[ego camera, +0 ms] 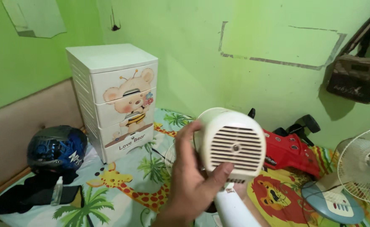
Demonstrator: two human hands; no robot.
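My left hand (191, 176) grips a cream-white fan motor housing (235, 143) with a slotted back grille. The thumb presses on the housing's lower edge and the fingers curl around its left side. Below the housing a white pole (231, 208) runs down out of view. A thin wire guard shows behind the housing on the left. A sliver of skin beside the pole may be my right hand (256, 212); what it does is hidden.
A white three-drawer plastic cabinet (117, 98) with a bear picture stands by the green wall. A blue helmet (56, 149) and dark cloth lie at the left on the animal-print sheet (122, 189). A red part (290, 151), a second fan (363, 164) and its base (334, 201) sit at the right.
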